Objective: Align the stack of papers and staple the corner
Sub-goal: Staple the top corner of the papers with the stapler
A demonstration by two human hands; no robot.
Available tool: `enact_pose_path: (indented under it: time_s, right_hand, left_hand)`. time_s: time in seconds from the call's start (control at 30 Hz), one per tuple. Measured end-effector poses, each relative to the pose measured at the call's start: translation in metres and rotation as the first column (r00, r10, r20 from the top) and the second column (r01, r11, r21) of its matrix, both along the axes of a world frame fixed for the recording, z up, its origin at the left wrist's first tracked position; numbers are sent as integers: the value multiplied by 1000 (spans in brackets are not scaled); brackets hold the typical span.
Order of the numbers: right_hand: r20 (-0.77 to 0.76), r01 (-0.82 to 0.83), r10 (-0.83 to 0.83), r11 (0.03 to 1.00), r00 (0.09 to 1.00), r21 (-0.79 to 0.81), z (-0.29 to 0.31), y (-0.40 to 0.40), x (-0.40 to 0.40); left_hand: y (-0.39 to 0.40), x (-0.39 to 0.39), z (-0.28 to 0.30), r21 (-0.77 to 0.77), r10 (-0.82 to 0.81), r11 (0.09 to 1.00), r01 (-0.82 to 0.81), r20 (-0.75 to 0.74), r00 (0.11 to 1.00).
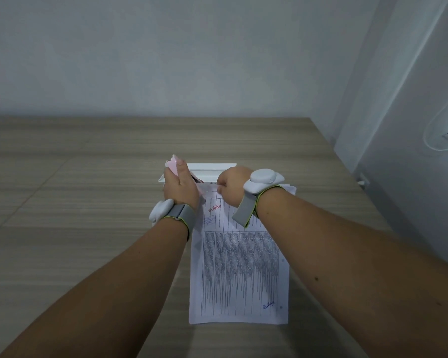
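Stack of papers [239, 267] on the table [88, 202], tray [212, 169] just behind it.

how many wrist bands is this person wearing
2: one wrist band on the left wrist beside the paper stack, one wrist band on the right wrist above the stack's far end. None seems hidden.

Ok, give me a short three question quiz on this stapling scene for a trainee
1. True or false: the left hand holds a pink stapler.
2. Which corner of the stack of papers is the stapler at: A near right, B far left, C near left?
3. What white object lies on the table just beyond the papers?

Key: 1 true. 2 B. 3 A shallow white tray; the right hand pinches the papers' far edge in front of it.
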State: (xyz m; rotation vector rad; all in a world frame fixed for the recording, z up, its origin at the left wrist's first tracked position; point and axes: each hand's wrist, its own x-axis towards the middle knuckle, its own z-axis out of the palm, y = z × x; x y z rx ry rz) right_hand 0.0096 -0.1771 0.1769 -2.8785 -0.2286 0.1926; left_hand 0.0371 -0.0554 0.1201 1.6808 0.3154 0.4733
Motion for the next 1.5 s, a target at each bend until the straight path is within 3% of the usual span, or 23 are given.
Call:
enact_pose_path:
  time_s: [0.97,1.2,1.37,1.5]
  right_hand:
    - [-16,-8,9,999,1000,36,-5,3,2]
    - [-29,-29,29,1000,999,12,-8,3,3]
    - [-82,-30,28,999,996,-17,-7,-3,2]
    - [-113,-53,46,997,992,-53,-8,-7,4]
  left_hand:
    - [-7,8,-9,11,61,998,-61,-24,998]
    - [-3,8,-18,-5,2,1000,-3,-50,999]
    - [15,11,-25,-124,-35,992,17,-144,989]
    - [31,20,-46,-10,-13,1000,11,-295,955]
